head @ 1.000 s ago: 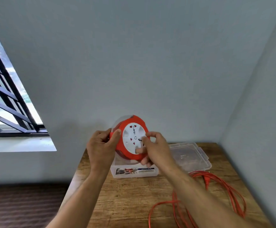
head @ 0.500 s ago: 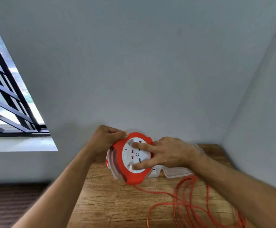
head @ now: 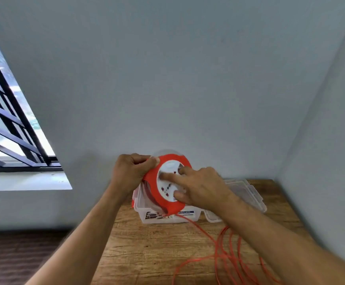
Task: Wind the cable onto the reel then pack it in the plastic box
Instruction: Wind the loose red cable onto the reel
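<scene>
I hold an orange cable reel [head: 154, 189] with a white socket face above the clear plastic box [head: 167, 218] on the wooden table [head: 147, 254]. My left hand [head: 129, 172] grips the reel's upper left rim. My right hand [head: 201, 187] lies spread on the white face, fingers pressed onto it. Orange cable [head: 223, 256] runs from the reel's bottom edge down to loose loops on the table at the lower right. The box's clear lid [head: 247, 194] lies open to the right, partly hidden by my right forearm.
The table stands in a corner: a grey wall behind it and another close on the right. A barred window [head: 7, 124] with a white sill is at the left. Dark floor [head: 23, 256] lies left of the table.
The reel dropped from in front of the wall toward the box, then rose slightly. My right hand went from pinching the face's centre to lying spread on it, and its fingers have shifted round.
</scene>
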A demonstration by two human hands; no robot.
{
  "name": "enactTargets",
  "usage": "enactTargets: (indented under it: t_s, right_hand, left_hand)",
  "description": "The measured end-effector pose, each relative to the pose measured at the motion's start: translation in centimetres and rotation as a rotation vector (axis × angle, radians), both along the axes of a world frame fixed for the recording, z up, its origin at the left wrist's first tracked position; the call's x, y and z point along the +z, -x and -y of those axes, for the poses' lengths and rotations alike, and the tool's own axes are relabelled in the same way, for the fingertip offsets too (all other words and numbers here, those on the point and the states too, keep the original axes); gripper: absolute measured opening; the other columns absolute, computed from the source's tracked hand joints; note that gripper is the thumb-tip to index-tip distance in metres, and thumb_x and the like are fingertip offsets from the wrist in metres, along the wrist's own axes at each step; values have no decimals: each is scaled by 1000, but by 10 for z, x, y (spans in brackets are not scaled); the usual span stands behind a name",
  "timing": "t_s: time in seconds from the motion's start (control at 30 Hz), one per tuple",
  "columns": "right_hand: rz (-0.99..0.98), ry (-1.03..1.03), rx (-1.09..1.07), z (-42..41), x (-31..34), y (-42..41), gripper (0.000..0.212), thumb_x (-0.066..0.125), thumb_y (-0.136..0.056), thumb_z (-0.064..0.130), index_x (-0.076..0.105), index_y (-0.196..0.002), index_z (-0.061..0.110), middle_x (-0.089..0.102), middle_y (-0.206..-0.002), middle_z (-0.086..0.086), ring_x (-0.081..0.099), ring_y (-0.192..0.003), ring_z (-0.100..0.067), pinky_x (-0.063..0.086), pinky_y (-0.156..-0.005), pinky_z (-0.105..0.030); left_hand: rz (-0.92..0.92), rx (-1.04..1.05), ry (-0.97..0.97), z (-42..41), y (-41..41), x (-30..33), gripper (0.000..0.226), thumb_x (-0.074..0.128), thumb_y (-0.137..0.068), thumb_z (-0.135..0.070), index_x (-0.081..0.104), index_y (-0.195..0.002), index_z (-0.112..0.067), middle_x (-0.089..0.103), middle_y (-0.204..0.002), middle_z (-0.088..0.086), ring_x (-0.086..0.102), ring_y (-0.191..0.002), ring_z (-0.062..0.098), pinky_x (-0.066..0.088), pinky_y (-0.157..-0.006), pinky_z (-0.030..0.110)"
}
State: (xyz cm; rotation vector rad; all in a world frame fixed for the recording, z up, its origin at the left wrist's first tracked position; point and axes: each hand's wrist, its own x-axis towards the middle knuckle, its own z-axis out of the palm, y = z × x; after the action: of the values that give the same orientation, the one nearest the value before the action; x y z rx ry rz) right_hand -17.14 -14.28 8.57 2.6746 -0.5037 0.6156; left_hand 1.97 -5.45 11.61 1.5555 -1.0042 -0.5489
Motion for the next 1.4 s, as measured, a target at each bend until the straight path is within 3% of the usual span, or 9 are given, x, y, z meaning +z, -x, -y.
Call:
enactTargets:
  t_s: [0.13, 0.33, 0.4, 0.57, 0.7, 0.9, 1.13, 1.3, 1.4]
  right_hand:
    - [405, -723, -399, -27, 2, -23, 63, 60, -74, 65, 45, -128, 36, 71, -101, 2, 69, -83, -23, 57, -70, -35]
    - [883, -1991, -475, -43, 9, -33, 45, 59, -94, 49, 65, -109, 7, 74, -74, -10, 48, -36, -8, 34, -37, -19]
    - [810, -1820, -407, -43, 11, -24, 44, 59, -95, 52, 64, -110, 10, 76, -72, -9, 55, -39, -12, 41, -38, -23]
    - [293, -384, -189, -14, -6, 16, 31, 59, -95, 34, 53, -125, 34, 71, -113, -2, 72, -68, -23, 59, -59, -37]
    - [-106, 29, 268, 6, -1, 27, 53, 46, -93, 19, 43, -139, 44, 53, -144, -16, 64, -61, -24, 42, -41, -26]
    - [-313, 138, 372, 7, 3, 22, 70, 65, -93, 17, 28, -145, 48, 44, -145, -23, 64, -61, -33, 55, -47, -37]
    - [-112, 148, 223, 9, -10, 9, 51, 57, -88, 42, 40, -136, 41, 66, -93, -11, 45, -41, -22, 38, -38, -25]
    - [372, -514, -279, -21, -10, -12, 72, 49, -75, 64, 40, -143, 43, 76, -103, -1, 72, -86, -27, 60, -71, -37]
    - [735, -1125, -372, -40, -7, -30, 69, 66, -82, 54, 44, -145, 35, 69, -123, 3, 69, -99, -18, 62, -75, -33]
  left_hand:
    - [72, 67, 111, 2, 12, -4, 14, 82, -81, -26, 80, -71, -36, 72, -72, -1, 70, -65, 12, 54, -61, 29]
    - [292, 97, 134, -3, 21, -17, 20, 86, -75, -27, 83, -92, -17, 62, -73, -3, 60, -64, 8, 51, -58, 19]
    - [213, 118, 134, -6, 17, -17, 12, 86, -75, -26, 80, -86, -25, 64, -73, -4, 61, -62, 3, 50, -57, 15]
    - [-70, 100, 54, -5, 5, -7, 17, 84, -80, -22, 81, -67, -33, 78, -68, -4, 73, -61, 10, 57, -57, 25]
    - [-135, -63, -106, -6, -2, 2, 18, 79, -84, -18, 83, -67, -14, 77, -61, 7, 70, -52, 17, 57, -58, 30]
    - [-74, -186, -240, -2, -4, 5, 18, 78, -85, -20, 84, -77, -5, 80, -75, 19, 76, -65, 29, 62, -68, 39]
    - [26, -107, -124, 2, 3, -1, 15, 82, -81, -24, 84, -67, -28, 82, -74, 3, 78, -71, 22, 65, -78, 49]
    - [19, 36, 141, -2, 14, -4, 4, 80, -65, -45, 81, -68, -43, 70, -72, 5, 72, -71, 24, 60, -69, 43]
    - [125, 130, 223, -3, 24, -14, 8, 86, -74, -26, 83, -80, -23, 63, -70, 6, 61, -64, 4, 54, -61, 29]
